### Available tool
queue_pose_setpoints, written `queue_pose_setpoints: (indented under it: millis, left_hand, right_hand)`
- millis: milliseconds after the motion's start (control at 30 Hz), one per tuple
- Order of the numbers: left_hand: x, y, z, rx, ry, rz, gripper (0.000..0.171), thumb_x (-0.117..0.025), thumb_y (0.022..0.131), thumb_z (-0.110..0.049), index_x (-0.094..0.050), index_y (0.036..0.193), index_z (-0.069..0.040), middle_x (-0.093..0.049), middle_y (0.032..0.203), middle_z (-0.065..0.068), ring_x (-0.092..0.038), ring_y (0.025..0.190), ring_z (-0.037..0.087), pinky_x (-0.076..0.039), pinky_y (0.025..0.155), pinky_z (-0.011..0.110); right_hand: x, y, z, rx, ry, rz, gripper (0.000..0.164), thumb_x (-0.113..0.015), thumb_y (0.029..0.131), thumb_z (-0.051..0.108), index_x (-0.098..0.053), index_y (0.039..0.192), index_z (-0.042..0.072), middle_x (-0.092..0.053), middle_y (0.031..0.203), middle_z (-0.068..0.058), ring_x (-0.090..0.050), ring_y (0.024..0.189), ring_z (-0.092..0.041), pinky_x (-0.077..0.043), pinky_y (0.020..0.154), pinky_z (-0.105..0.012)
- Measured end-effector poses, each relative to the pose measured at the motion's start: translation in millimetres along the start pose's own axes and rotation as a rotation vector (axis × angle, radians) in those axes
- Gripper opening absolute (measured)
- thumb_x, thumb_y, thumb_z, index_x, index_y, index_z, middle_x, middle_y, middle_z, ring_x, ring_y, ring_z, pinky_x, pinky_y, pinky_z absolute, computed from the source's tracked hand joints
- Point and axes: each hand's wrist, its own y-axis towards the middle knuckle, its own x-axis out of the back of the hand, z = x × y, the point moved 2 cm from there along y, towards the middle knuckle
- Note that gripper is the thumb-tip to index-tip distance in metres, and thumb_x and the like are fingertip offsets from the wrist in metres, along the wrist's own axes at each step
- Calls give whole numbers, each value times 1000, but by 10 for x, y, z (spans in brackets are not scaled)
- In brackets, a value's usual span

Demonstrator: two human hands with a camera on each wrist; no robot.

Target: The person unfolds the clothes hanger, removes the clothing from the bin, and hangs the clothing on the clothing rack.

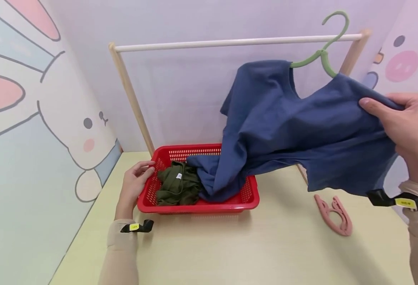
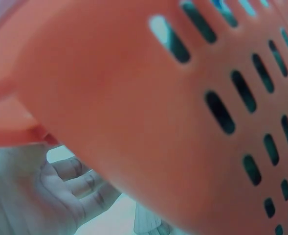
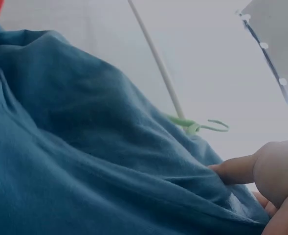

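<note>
My right hand [image 1: 408, 126] pinches one shoulder or sleeve of a blue T-shirt [image 1: 283, 114] between thumb and fingers, stretching it out to the right. A green clothes hanger [image 1: 324, 52] emerges from the neckline, its hook upright in front of the rail; I cannot tell whether it hooks over it. The shirt's lower left part hangs down into a red slotted basket [image 1: 198, 208]. My left hand [image 1: 134, 180] holds the basket's left rim, thumb at the top edge and several fingers [image 2: 92, 188] outside the wall. Inside lies a crumpled dark green garment [image 1: 178, 186] with a white label.
A white rail [image 1: 209, 44] on wooden posts [image 1: 132, 95] spans behind the basket. A folded pink hanger [image 1: 335, 217] lies on the pale yellow table [image 1: 230, 249], right of the basket. Walls with cartoon animals [image 1: 69, 103] stand on both sides.
</note>
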Motion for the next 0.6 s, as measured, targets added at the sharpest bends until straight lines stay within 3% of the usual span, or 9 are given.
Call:
queue_pose_setpoints:
  millis: [233,600]
  left_hand:
    - [-16,10,-20,-8,-4,0,51,-68,112,-38,-61,159,-17,-61,156,19,-64,137,37,-63,98,35]
    - [-35,27,-29,-9,-17,-6,52,-67,113,-38,-60,160,-17,-61,157,19,-64,138,37,-63,99,36]
  right_hand:
    - [134,82,-149,3,16,-86,32,-73,108,33,-61,86,53,-53,72,31,-51,61,10,-38,60,-7]
    - [226,236,-236,-64,-39,-158,24,-70,108,40,-56,93,53,-47,90,29,-45,74,10,-34,66,-5]
